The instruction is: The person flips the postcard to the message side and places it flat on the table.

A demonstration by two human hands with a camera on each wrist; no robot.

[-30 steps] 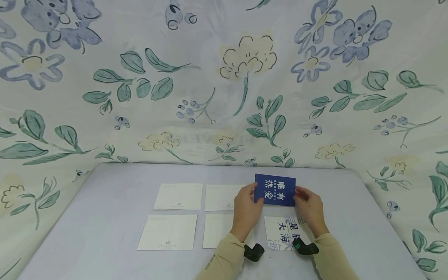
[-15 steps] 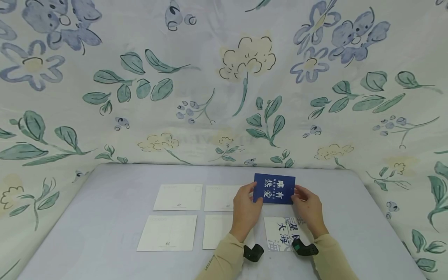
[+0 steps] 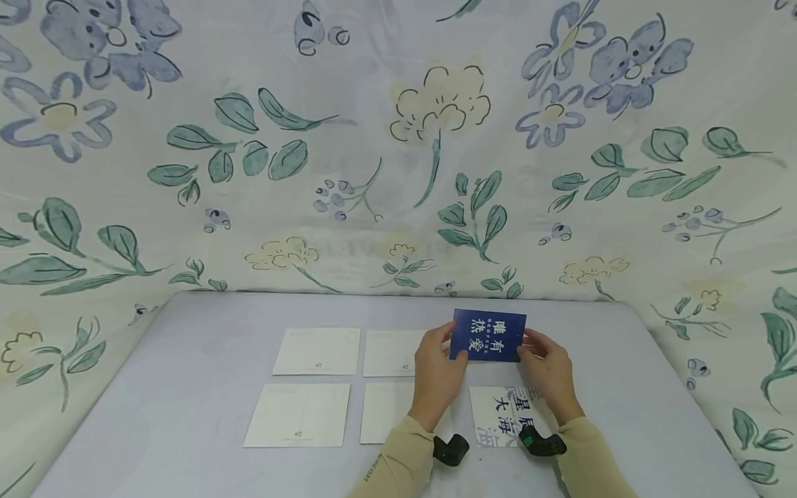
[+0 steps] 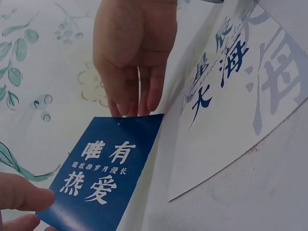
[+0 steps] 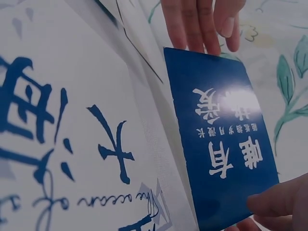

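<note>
— What do you read at the hands?
— My left hand (image 3: 438, 366) pinches one end of the blue lettered card (image 3: 488, 335), thumb on its face; my right hand (image 3: 553, 377) pinches the opposite end.
— How would it handle?
— Light, I'd judge, and fairly stiff: it looks like printed cardstock and spans my grips without sagging. The glare in the right wrist view makes me expect a slick face. Corners could crease, so I'd hold it by the two short edges, squeezing gently.
— Which way does it point?
— The long axis runs crosswise, hand to hand, with the tops of its characters toward my right. It's tipped face toward me, on the far side of the worktop (image 3: 187, 415); I can't tell whether its near edge touches.
— And beyond?
— Just nearer me, the white lettered card (image 3: 495, 415) lies flat, partly hidden by my right arm. To the left, four pale postcards (image 3: 316, 351) lie in two rows.
</note>
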